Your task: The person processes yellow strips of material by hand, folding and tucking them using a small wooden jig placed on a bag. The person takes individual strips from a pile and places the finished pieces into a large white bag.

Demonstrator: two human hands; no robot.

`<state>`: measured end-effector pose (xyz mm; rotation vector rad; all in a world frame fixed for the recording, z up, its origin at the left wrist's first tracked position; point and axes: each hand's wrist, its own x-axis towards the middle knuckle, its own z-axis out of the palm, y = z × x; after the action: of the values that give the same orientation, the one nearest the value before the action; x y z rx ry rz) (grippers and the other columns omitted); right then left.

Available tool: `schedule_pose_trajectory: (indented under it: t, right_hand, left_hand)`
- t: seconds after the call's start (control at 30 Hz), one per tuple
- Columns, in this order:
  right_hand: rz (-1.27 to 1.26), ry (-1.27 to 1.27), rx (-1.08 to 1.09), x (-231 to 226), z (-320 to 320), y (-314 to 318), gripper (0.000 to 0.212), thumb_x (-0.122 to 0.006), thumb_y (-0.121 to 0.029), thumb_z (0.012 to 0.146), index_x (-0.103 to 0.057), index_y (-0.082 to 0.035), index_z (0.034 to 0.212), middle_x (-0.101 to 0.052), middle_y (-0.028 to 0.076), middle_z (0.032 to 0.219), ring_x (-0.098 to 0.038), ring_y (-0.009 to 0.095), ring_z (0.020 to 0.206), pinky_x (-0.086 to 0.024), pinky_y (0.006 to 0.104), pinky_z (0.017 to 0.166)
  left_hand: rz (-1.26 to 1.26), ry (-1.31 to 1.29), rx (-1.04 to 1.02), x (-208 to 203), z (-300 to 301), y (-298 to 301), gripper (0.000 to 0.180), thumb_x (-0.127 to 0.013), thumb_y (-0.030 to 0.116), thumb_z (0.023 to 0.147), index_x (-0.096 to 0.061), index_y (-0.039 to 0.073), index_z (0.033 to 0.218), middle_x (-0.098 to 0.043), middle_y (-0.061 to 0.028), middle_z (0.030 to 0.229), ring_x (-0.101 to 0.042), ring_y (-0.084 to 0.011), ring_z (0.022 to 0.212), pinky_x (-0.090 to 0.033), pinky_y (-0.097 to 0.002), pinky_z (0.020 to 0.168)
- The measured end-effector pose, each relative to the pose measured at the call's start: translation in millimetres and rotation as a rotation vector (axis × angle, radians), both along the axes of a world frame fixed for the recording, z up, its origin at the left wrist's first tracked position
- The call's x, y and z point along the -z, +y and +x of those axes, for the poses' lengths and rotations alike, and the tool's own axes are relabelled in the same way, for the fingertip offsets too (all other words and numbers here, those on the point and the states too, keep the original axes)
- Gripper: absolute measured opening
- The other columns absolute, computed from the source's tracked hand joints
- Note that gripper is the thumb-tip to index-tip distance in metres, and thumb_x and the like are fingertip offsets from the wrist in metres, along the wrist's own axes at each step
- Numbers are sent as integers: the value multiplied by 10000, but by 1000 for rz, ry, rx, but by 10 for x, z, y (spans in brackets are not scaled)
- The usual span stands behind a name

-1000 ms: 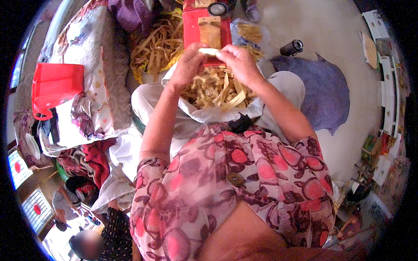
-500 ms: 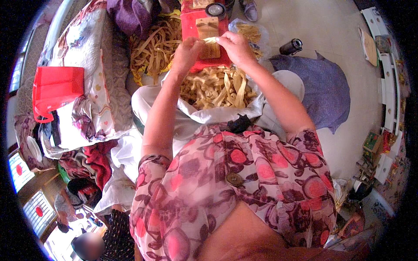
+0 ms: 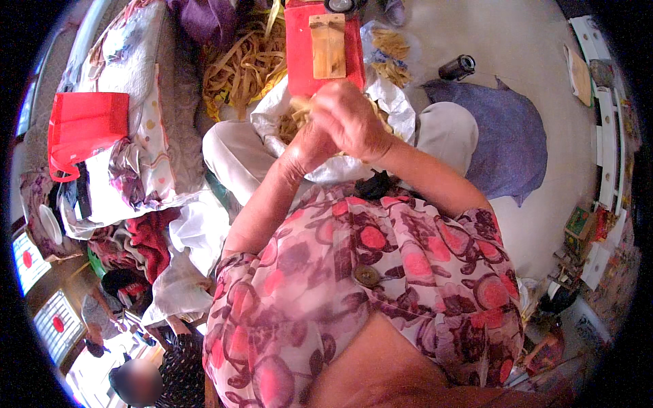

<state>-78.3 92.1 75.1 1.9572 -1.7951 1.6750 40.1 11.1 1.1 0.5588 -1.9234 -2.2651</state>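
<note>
My left hand (image 3: 315, 144) and my right hand (image 3: 352, 121) are pressed together over a white sack (image 3: 265, 115), fingers closed, the right one overlapping the left. What they hold, if anything, is hidden between them. Tan, flat strip-like pieces (image 3: 289, 124) fill the sack, which lies open between my knees, partly covered by my hands and wrists. Just beyond my hands, a wooden block (image 3: 328, 51) rests on a red bench (image 3: 299, 61); neither hand touches the block.
A heap of long tan strips (image 3: 248, 64) lies left of the bench. To its right is a clear plastic bag (image 3: 391, 47) with more strips. A dark flask (image 3: 456, 67) and a blue cloth (image 3: 500, 136) lie on the floor at right. A red bag (image 3: 88, 129) sits at left.
Both hands have come back toward me from the wooden block to above the sack and closed together. The pale strip that was stretched between them no longer shows. The block is now uncovered.
</note>
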Motion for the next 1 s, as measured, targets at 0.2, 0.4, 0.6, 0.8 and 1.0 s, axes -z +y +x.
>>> schedule_pose_trajectory:
  t: [0.2, 0.4, 0.6, 0.8, 1.0]
  right_hand:
    - [-61, 92, -220, 98, 132, 201, 272, -696, -55, 691, -551, -41, 920, -538, 101, 955, -534, 286, 917, -418, 409, 841]
    - [16, -64, -107, 13, 51, 207, 140, -557, -101, 809, -550, -25, 926, -558, 120, 841, -559, 300, 835, -440, 382, 767]
    - [286, -381, 88, 0, -3, 110, 192, -433, -159, 901, -512, 12, 939, -556, 189, 799, -556, 366, 754, -438, 388, 662]
    - [363, -903, -3, 217, -79, 10, 183, -443, -199, 875, -523, -38, 840, -522, 62, 640, -507, 137, 561, -402, 315, 519]
    - [661, -1762, -455, -150, -103, 83, 133, -444, -230, 879, -504, -112, 885, -463, 6, 622, -364, 77, 404, -295, 225, 358]
  left_hand:
    - [1149, 0, -129, -507, -125, -43, 127, -481, 145, 909, -518, 50, 984, -571, -64, 940, -571, -144, 834, -480, -291, 750]
    - [835, 39, -481, -795, -236, 131, 135, -505, 113, 871, -525, 47, 988, -563, -35, 805, -547, -128, 674, -487, -261, 615]
    - [-336, -68, -209, -520, -98, 76, 122, -501, 78, 812, -519, 61, 931, -561, -93, 679, -558, -274, 601, -445, -349, 558]
    - [-1105, 80, -325, -707, -107, 42, 181, -529, 37, 734, -504, 62, 912, -543, -150, 768, -546, -357, 765, -460, -397, 666]
    - [-1113, 296, -362, -855, -162, -133, 368, -493, -34, 690, -518, 49, 1048, -562, -162, 973, -542, -356, 918, -456, -380, 762]
